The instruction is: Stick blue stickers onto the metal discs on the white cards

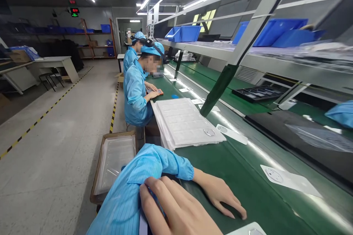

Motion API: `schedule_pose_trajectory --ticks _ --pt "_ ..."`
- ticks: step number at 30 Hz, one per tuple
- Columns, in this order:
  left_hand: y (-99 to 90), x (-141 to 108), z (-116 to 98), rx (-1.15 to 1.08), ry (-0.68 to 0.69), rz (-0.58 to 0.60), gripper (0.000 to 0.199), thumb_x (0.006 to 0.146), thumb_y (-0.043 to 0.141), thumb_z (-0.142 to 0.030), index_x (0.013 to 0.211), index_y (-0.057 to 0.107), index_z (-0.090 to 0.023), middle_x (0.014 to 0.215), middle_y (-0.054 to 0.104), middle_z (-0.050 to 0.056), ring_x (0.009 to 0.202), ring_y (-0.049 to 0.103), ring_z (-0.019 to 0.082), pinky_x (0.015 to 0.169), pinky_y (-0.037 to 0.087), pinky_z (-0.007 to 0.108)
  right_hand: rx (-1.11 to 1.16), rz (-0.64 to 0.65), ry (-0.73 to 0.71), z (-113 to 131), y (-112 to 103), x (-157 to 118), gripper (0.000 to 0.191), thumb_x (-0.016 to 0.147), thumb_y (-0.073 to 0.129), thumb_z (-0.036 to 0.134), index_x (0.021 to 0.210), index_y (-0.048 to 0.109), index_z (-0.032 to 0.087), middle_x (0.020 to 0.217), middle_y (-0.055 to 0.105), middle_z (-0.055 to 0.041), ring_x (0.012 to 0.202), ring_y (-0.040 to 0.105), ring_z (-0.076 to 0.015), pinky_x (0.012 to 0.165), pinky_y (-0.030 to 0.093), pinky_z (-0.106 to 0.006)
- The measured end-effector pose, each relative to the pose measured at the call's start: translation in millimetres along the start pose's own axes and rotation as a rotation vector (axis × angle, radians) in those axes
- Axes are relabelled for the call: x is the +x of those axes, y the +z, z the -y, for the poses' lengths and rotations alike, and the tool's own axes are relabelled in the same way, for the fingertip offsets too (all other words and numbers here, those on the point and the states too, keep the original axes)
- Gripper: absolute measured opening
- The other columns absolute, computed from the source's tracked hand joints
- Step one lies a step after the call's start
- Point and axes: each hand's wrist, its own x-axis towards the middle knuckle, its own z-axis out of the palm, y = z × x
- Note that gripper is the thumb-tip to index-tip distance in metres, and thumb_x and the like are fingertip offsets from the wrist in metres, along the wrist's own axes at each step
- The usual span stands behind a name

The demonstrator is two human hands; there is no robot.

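A blue sleeve (154,161) is touched by the bent fingers of the right hand (179,209); whether cloth is gripped cannot be told. The left hand (219,191) is lowered, fingers loosely open, to the green surface (209,158), near a white card (245,230).

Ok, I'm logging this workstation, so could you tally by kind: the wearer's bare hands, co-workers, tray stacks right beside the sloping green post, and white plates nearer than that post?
Bare hands, left hand and right hand: 2
Co-workers: 2
Tray stacks: 1
White plates, one cut off by the bottom edge: 3
Total: 8
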Motion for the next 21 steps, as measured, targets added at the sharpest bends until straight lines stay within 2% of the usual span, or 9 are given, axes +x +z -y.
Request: schedule_pose_trajectory --ticks 2,4,6,8,13,15,17,19,21 --pt "2.0 -0.1 1.1 0.033 0.015 0.002 0.037 0.105 0.045 -0.053 0.121 0.069 -0.029 0.124 0.074 0.008 0.105 0.075 0.024 0.077 0.059 0.035 0.067 0.183 -0.054 -7.6 -11.3 2.8 0.030 0.103 0.046 0.010 0.113 0.074 0.013 0.102 0.080 -0.0121 0.079 0.075 -0.0226 0.067 0.061 -0.030" --pt "4.5 0.0 2.4 0.065 0.025 -0.011 0.035 0.105 0.045 -0.052 0.121 0.068 -0.030 0.124 0.074 0.007 0.104 0.075 0.025 0.077 0.059 0.035 0.152 0.284 -0.053 -14.0 -18.6 -0.2 0.031 0.109 0.047 0.024 0.129 0.069 0.017 0.116 0.078 -0.0099 0.089 0.075 -0.0218 0.074 0.062 -0.029" --pt "6.9 0.0 3.6 0.086 0.023 -0.028 0.032 0.104 0.046 -0.049 0.120 0.067 -0.031 0.123 0.073 0.007 0.104 0.076 0.025 0.077 0.059 0.035 0.235 0.249 -0.005 -17.2 -19.0 -6.1 0.038 0.114 0.039 0.040 0.135 0.066 0.023 0.122 0.076 -0.0083 0.096 0.074 -0.0214 0.080 0.062 -0.029" --pt "8.3 -0.2 4.2 0.097 0.018 -0.036 0.030 0.104 0.046 -0.047 0.120 0.066 -0.031 0.123 0.073 0.007 0.104 0.075 0.026 0.076 0.059 0.036 0.319 0.186 0.030 -17.3 -15.5 -9.6 0.049 0.115 0.030 0.053 0.132 0.066 0.025 0.120 0.076 -0.0077 0.098 0.074 -0.0205 0.084 0.062 -0.029" --pt "4.2 -2.0 -0.6 0.123 0.012 -0.020 0.032 0.105 0.045 -0.050 0.120 0.065 -0.031 0.124 0.074 0.007 0.104 0.075 0.024 0.077 0.060 0.035 0.435 0.236 0.100 -13.6 -13.2 0.6 0.043 0.113 0.042 0.053 0.121 0.068 0.020 0.112 0.075 -0.0081 0.092 0.074 -0.0175 0.079 0.060 -0.026" --pt "1.1 -2.8 -4.9 0.141 0.002 -0.017 0.032 0.105 0.044 -0.050 0.120 0.065 -0.030 0.124 0.074 0.008 0.105 0.075 0.024 0.076 0.059 0.035 0.437 0.217 0.097 -11.8 -12.9 3.7 0.044 0.112 0.045 0.056 0.119 0.068 0.019 0.109 0.075 -0.0087 0.089 0.073 -0.0184 0.076 0.059 -0.027" --pt "-1.4 -3.6 -9.6 0.163 -0.015 -0.019 0.032 0.105 0.046 -0.049 0.121 0.065 -0.029 0.125 0.074 0.008 0.105 0.075 0.023 0.076 0.059 0.034 0.413 0.219 0.087 -8.7 -11.2 3.6 0.037 0.111 0.049 0.052 0.115 0.067 0.019 0.108 0.074 -0.0090 0.087 0.072 -0.0195 0.074 0.059 -0.029" --pt "-3.2 -4.4 -13.5 0.184 -0.033 -0.020 0.031 0.105 0.048 -0.048 0.122 0.065 -0.028 0.125 0.074 0.007 0.105 0.075 0.023 0.075 0.058 0.033 0.381 0.267 0.121 -3.9 -9.8 3.4 0.028 0.107 0.055 0.046 0.107 0.068 0.020 0.106 0.074 -0.0088 0.086 0.071 -0.0214 0.071 0.058 -0.031" --pt "-4.3 -5.3 -16.0 0.201 -0.050 -0.016 0.031 0.105 0.051 -0.047 0.123 0.064 -0.027 0.124 0.074 0.007 0.107 0.074 0.022 0.074 0.057 0.032 0.370 0.371 0.235 1.6 -10.8 7.5 0.023 0.102 0.061 0.043 0.101 0.068 0.021 0.101 0.072 -0.0074 0.084 0.070 -0.0232 0.069 0.058 -0.034"
